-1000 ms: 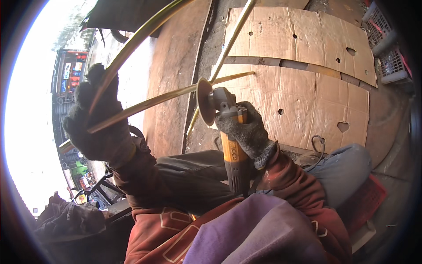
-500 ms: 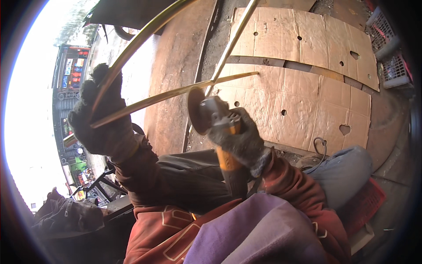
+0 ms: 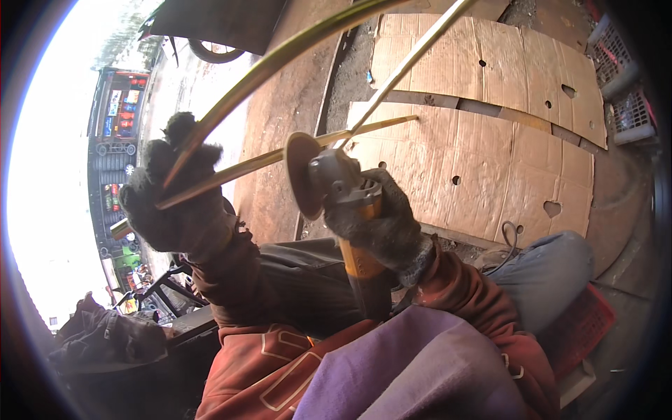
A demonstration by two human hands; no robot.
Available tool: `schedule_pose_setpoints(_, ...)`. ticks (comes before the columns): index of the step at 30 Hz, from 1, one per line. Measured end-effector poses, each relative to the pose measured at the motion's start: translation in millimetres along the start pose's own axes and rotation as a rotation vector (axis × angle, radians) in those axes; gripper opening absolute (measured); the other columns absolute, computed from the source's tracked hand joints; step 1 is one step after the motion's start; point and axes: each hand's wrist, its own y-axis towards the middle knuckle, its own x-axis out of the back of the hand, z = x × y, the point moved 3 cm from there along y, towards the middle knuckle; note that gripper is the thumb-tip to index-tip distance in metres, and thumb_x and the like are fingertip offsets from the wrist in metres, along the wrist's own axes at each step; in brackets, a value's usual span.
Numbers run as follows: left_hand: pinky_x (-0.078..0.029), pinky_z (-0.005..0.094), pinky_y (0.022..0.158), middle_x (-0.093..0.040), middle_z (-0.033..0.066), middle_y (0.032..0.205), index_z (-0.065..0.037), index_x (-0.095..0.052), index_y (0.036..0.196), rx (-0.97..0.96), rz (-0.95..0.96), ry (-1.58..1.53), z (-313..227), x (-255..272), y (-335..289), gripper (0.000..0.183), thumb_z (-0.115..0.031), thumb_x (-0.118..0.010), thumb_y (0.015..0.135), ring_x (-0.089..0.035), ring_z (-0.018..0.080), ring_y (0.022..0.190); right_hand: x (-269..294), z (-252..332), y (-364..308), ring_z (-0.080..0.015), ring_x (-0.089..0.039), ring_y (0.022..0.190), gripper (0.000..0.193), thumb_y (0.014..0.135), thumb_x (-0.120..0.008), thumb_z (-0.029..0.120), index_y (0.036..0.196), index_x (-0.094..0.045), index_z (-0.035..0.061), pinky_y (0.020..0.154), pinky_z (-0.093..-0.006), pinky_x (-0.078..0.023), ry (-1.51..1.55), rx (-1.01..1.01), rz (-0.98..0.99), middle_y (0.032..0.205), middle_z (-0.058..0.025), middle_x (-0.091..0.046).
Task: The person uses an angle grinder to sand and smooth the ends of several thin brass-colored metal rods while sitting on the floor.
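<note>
My left hand [image 3: 171,192], in a dark work glove, is closed around the near end of a brass-coloured metal frame [image 3: 241,168] made of long thin bars. One bar curves up past the top edge; another runs right to a pointed end over the cardboard, crossed by a lighter straight bar [image 3: 413,66]. My gloved right hand [image 3: 378,224] wraps around an angle grinder [image 3: 360,259] with a grey head and an orange-yellow body. Its round brown disc [image 3: 302,175] stands upright beside the middle bar; whether they touch I cannot tell.
Two flattened cardboard sheets [image 3: 476,164] with holes lie on the ground ahead. Grey plastic crates [image 3: 630,115] stand at the far right, and a red crate [image 3: 577,329] is beside my knee. A dark cable [image 3: 509,245] loops near my right leg. A wheel [image 3: 215,52] shows at the top left.
The metal frame has swung to the right at its far end, and my left hand has shifted slightly right. The grinder's disc has moved a little left and up along the bar.
</note>
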Motion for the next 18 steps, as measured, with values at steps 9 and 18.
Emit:
schedule_pose_setpoints(9, -0.057, 0.0343, 0.07, -0.07, 0.0101, 0.084, -0.002, -0.067, 0.093, -0.558, -0.193, 1.56, -10, -1, -20, 0.026, -0.018, -0.083, 0.082, -0.068, 0.0206, 0.078, -7, 12, -5, -0.0168, -0.067, 0.103, 0.045, 0.082, -0.084, 0.005, 0.115, -0.054, 0.0087, 0.089, -0.034, -0.059, 0.137, 0.081, 0.074, 0.114, -0.0102, -0.068)
schedule_pose_setpoints(18, -0.055, 0.0324, 0.071, -0.064, 0.005, 0.078, -0.008, -0.059, 0.085, -0.47, -0.319, 1.619, -22, 25, -29, 0.024, -0.024, -0.077, 0.087, -0.061, 0.0172, 0.066, 23, 8, 9, -0.0176, -0.07, 0.091, 0.048, 0.083, -0.085, 0.01, 0.116, -0.05, 0.0061, 0.078, -0.0323, -0.061, -0.032, -0.23, -0.085, 0.106, -0.0102, -0.068)
